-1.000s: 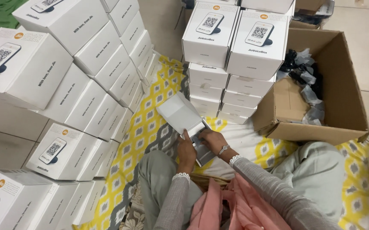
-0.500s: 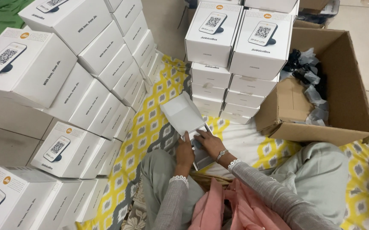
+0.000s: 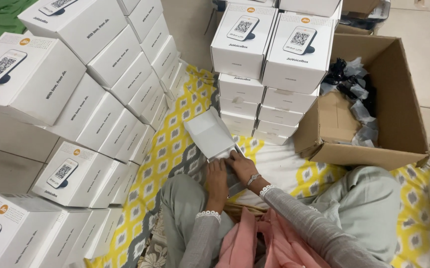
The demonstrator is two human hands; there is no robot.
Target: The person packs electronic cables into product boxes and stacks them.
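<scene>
We sit on a yellow patterned mat [image 3: 175, 144] with an open white box [image 3: 210, 134] on our lap, its lid tilted up and away. Our left hand [image 3: 217, 176] lies flat on the box's near edge, fingers extended, gripping nothing. Our right hand [image 3: 239, 161] presses on the box's contents with bent fingers; whether it grips anything, we cannot tell. For a clean result, we judge it best to steady the base with the left hand. Stacked white boxes [image 3: 269, 64] stand ahead, and a cardboard carton [image 3: 388, 99] sits to the right.
</scene>
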